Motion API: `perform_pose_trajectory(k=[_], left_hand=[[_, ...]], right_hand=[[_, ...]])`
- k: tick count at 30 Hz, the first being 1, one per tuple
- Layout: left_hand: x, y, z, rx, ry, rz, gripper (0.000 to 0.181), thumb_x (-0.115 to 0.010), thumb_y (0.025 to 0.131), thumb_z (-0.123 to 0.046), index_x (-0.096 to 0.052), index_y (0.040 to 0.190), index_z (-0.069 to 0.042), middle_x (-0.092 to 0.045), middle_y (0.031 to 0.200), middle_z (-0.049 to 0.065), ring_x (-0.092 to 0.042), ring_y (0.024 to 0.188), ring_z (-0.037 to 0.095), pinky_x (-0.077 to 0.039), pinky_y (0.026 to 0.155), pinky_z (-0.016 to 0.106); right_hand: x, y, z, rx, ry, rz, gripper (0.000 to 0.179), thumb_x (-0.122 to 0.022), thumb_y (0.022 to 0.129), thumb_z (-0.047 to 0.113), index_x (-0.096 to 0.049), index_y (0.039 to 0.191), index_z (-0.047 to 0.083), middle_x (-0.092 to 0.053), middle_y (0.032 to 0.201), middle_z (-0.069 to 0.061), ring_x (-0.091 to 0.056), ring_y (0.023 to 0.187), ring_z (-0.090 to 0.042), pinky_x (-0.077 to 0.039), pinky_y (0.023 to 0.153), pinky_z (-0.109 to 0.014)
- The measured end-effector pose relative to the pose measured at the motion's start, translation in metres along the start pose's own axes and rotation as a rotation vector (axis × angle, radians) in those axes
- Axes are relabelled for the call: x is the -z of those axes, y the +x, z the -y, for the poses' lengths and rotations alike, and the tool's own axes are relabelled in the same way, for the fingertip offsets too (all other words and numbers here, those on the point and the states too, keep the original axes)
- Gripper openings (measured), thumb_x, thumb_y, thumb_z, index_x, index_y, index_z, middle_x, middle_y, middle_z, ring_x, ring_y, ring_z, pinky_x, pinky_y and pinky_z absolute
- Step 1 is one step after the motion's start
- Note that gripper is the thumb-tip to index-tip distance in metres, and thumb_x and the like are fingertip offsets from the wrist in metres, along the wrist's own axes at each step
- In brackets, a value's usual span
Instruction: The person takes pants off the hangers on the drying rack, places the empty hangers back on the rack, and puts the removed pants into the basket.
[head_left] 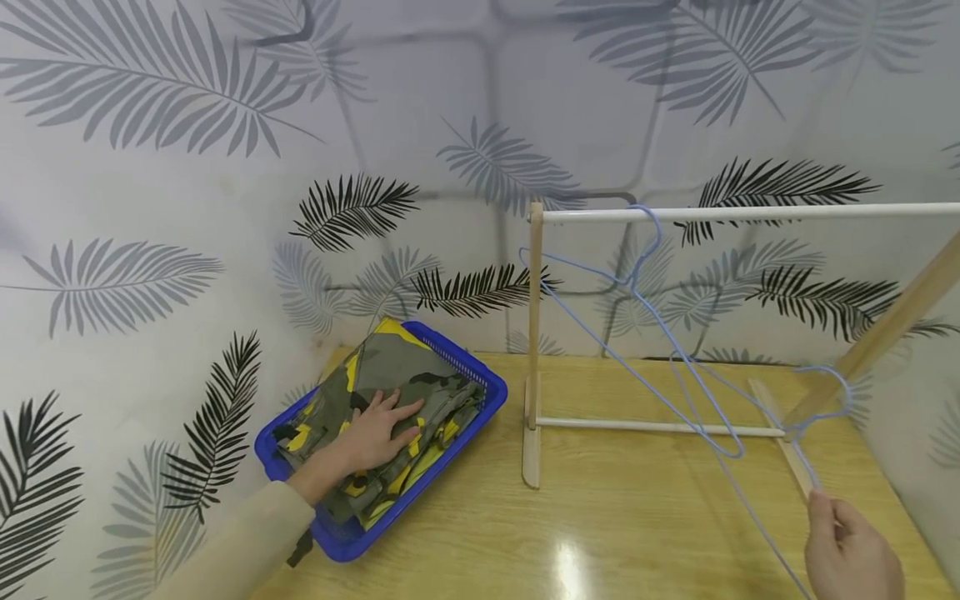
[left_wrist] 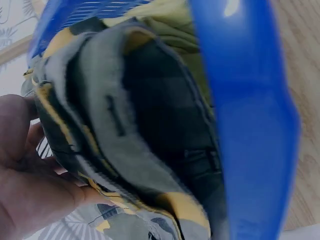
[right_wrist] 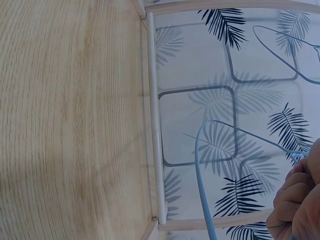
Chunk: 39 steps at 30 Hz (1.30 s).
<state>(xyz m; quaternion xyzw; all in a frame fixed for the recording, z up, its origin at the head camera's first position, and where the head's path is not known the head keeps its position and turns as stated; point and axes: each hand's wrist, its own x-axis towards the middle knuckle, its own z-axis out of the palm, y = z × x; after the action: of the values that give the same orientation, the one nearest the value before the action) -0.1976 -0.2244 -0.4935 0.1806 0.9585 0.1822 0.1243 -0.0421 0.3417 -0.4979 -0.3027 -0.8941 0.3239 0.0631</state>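
A blue plastic basket holds folded camouflage clothing in grey, black and yellow. My left hand rests on this clothing with its fingers spread. From the left wrist, the thick layered folds of the garment lie beside the palm, and some fingertips are hidden behind cloth. On the right, my right hand grips a light-blue clothes hanger by one side, its hook pointing up. The right wrist view shows curled fingers at the hanger's neck.
A rack with wooden posts and a white top rail stands right of the basket. Another blue hanger hangs on that rail. The wooden tabletop meets a leaf-patterned wall behind.
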Motion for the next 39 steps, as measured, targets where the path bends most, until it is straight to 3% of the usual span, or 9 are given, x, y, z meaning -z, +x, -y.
perform_pose_trajectory(k=[4,11,15,19,22,30,34,39], left_hand=[[-0.006,0.0,0.003,0.002,0.004,0.045,0.056,-0.054,0.11,-0.037,-0.044,0.161,-0.015,-0.028,0.167,0.036,-0.021,0.152,0.067,-0.024,0.109,0.091],[-0.009,0.004,0.002,0.022,0.016,0.116,0.059,-0.057,0.109,-0.037,-0.042,0.162,-0.016,-0.026,0.169,0.035,-0.02,0.153,0.066,-0.024,0.11,0.091],[-0.012,0.008,0.003,0.034,0.081,0.147,0.06,-0.057,0.109,-0.039,-0.041,0.162,-0.017,-0.032,0.167,0.034,-0.024,0.153,0.064,-0.028,0.11,0.089],[-0.015,0.012,0.004,0.042,0.127,0.164,0.06,-0.058,0.108,-0.04,-0.042,0.162,-0.016,-0.036,0.165,0.034,-0.028,0.151,0.065,-0.033,0.108,0.088],[-0.017,0.013,0.005,0.045,0.134,0.164,0.06,-0.058,0.108,-0.039,-0.043,0.162,-0.016,-0.037,0.164,0.033,-0.029,0.151,0.064,-0.033,0.108,0.087],[-0.014,0.013,0.009,0.017,0.099,0.148,0.06,-0.056,0.109,-0.04,-0.042,0.162,-0.015,-0.036,0.164,0.035,-0.031,0.151,0.063,-0.036,0.109,0.084],[-0.005,0.01,0.011,0.013,0.06,0.128,0.064,-0.056,0.109,-0.042,-0.039,0.163,-0.012,-0.033,0.165,0.036,-0.037,0.15,0.059,-0.041,0.114,0.074],[0.013,0.013,0.012,-0.008,0.128,0.057,0.068,-0.053,0.11,-0.043,-0.035,0.163,-0.004,-0.033,0.165,0.036,-0.038,0.151,0.055,-0.04,0.119,0.068]], right_hand=[[0.0,-0.002,0.001,-0.016,-0.001,0.015,0.065,-0.029,0.112,0.051,-0.065,0.131,0.001,-0.061,0.058,0.001,-0.047,0.056,-0.015,-0.037,0.054,-0.033],[0.0,-0.003,0.001,-0.014,0.003,0.022,0.066,-0.029,0.112,0.053,-0.065,0.13,0.0,-0.064,0.061,-0.002,-0.048,0.055,-0.013,-0.038,0.053,-0.032],[-0.003,-0.004,0.001,-0.035,0.015,0.029,0.067,-0.03,0.112,0.054,-0.065,0.13,0.0,-0.068,0.066,-0.009,-0.053,0.056,-0.018,-0.039,0.054,-0.033],[-0.004,-0.007,0.0,-0.026,0.028,0.01,0.065,-0.031,0.111,0.054,-0.067,0.125,0.001,-0.066,0.063,-0.007,-0.052,0.054,-0.018,-0.037,0.053,-0.034],[-0.004,-0.008,-0.001,-0.012,0.028,-0.015,0.063,-0.032,0.111,0.053,-0.068,0.121,0.002,-0.051,0.053,-0.001,-0.042,0.05,-0.017,-0.033,0.051,-0.036],[-0.003,-0.002,-0.003,-0.019,0.011,0.008,0.064,-0.032,0.111,0.051,-0.067,0.127,0.001,-0.06,0.058,0.003,-0.048,0.057,-0.013,-0.038,0.054,-0.031],[-0.004,-0.001,-0.004,0.009,0.021,-0.023,0.058,-0.037,0.111,0.047,-0.07,0.122,0.001,-0.063,0.06,0.004,-0.049,0.059,-0.011,-0.038,0.055,-0.029],[-0.004,0.0,-0.003,0.029,0.022,-0.037,0.053,-0.04,0.111,0.044,-0.071,0.117,0.001,-0.063,0.06,0.003,-0.05,0.06,-0.013,-0.038,0.055,-0.03]])
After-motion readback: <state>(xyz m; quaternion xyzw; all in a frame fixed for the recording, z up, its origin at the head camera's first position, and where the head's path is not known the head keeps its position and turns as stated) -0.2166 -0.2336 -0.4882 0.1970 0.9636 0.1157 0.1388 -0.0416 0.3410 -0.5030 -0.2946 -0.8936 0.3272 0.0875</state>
